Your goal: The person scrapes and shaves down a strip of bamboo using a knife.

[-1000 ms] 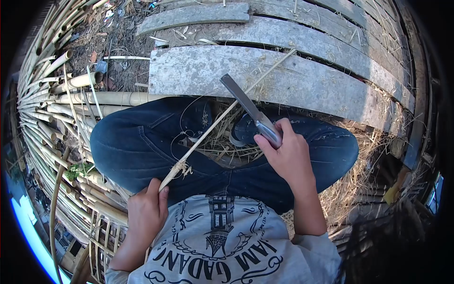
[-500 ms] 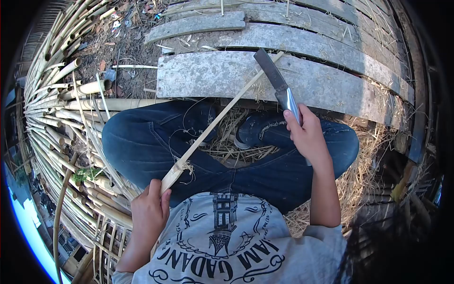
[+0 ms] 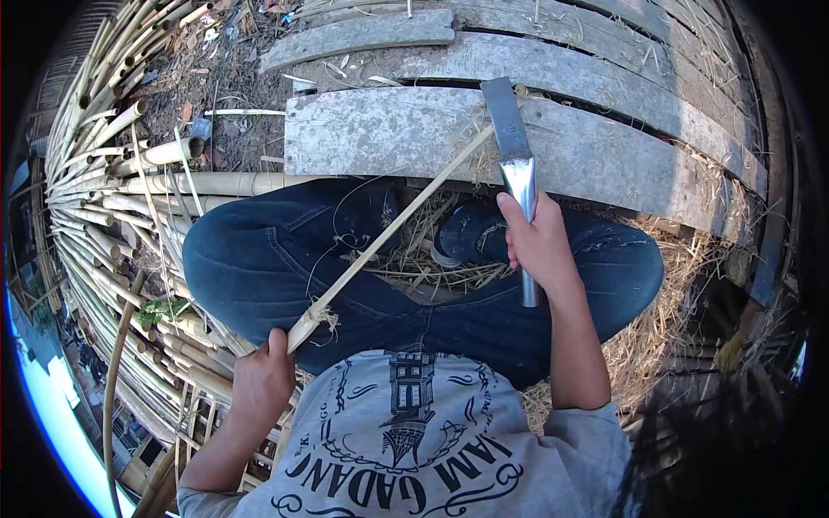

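Note:
My left hand (image 3: 263, 375) is closed round the near end of a long bamboo strip (image 3: 393, 226), by my left thigh. The strip slants up and to the right across my lap, and curled shavings cling to it a little beyond the hand. Its far end lies over the nearest plank, beside the blade of a large knife (image 3: 509, 125). My right hand (image 3: 537, 237) grips that knife by its shiny metal handle, with the broad blade pointing away from me. Whether blade and strip touch I cannot tell.
Weathered wooden planks (image 3: 371, 129) lie in front of my crossed legs, with thin shavings on them. Many bamboo poles (image 3: 155, 155) are piled on the left. More shavings (image 3: 665, 328) heap up on the ground at the right.
The knife has turned more upright, and my right hand has shifted slightly left and down. My left hand has drawn the strip a little down and to the left.

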